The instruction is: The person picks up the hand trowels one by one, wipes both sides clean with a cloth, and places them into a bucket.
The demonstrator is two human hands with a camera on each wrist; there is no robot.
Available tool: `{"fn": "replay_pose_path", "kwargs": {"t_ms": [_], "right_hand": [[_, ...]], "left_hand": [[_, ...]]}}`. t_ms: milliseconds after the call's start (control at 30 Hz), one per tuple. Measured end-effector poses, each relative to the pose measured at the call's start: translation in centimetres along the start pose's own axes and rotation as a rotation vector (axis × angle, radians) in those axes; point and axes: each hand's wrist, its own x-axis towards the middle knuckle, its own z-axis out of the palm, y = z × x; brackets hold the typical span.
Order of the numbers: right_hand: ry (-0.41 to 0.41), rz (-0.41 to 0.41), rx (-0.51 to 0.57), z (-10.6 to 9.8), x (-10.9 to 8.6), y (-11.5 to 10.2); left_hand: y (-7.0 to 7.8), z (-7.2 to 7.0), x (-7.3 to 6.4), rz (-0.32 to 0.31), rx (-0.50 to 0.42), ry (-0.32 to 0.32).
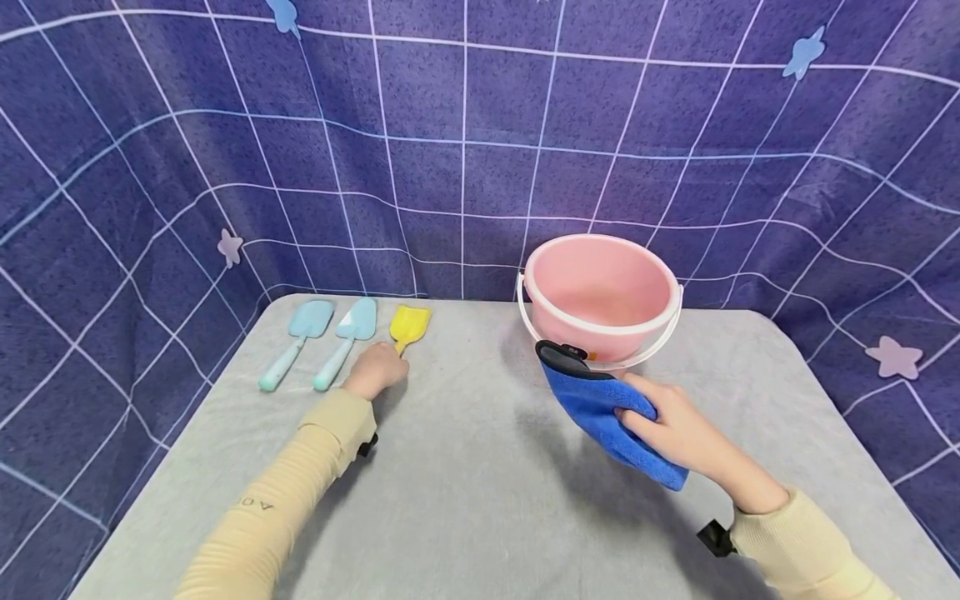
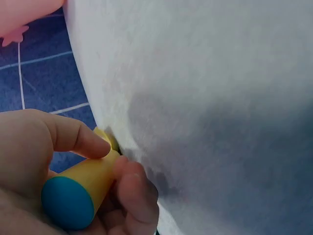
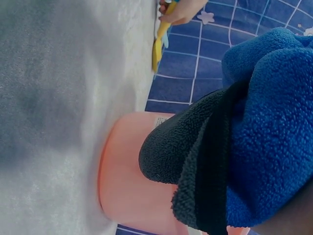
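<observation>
My left hand (image 1: pixel 377 371) grips the handle of a yellow toy shovel (image 1: pixel 410 323) at the back left of the table. In the left wrist view the shovel's thick yellow handle (image 2: pixel 95 178) with its blue end lies between thumb and fingers. My right hand (image 1: pixel 675 429) pinches a blue cloth (image 1: pixel 600 421) with a black border, which hangs in front of a pink bucket (image 1: pixel 558 325). The right wrist view shows the folded cloth (image 3: pixel 279 122) close up, covering part of the bucket's wall (image 3: pixel 129 166).
Two light-blue toy shovels, the outer one (image 1: pixel 311 319) and the inner one (image 1: pixel 360 321), lie left of the left hand. A white carrying handle (image 1: pixel 648 353) hangs across the bucket's front. Behind the grey table (image 1: pixel 465 500) rises a purple-blue gridded curtain (image 1: pixel 480 167).
</observation>
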Motion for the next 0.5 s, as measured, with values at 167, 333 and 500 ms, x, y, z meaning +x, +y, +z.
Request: {"fn": "replay_pose_path", "kwargs": {"t_ms": [167,333,500], "right_hand": [[-0.005,0.002,0.0,-0.2,-0.1,0.0],[-0.007,0.007,-0.005,-0.5,-0.1,-0.1],[-0.003,0.013,-0.002,-1.0,0.1,-0.2]], "left_hand": [[-0.1,-1.1,0.4,-0.018,-0.017,-0.04],[-0.3,-1.9,0.5,-0.037,-0.055,-0.081],[-0.5,-2.7,0.4,-0.03,-0.031,-0.051]]}}
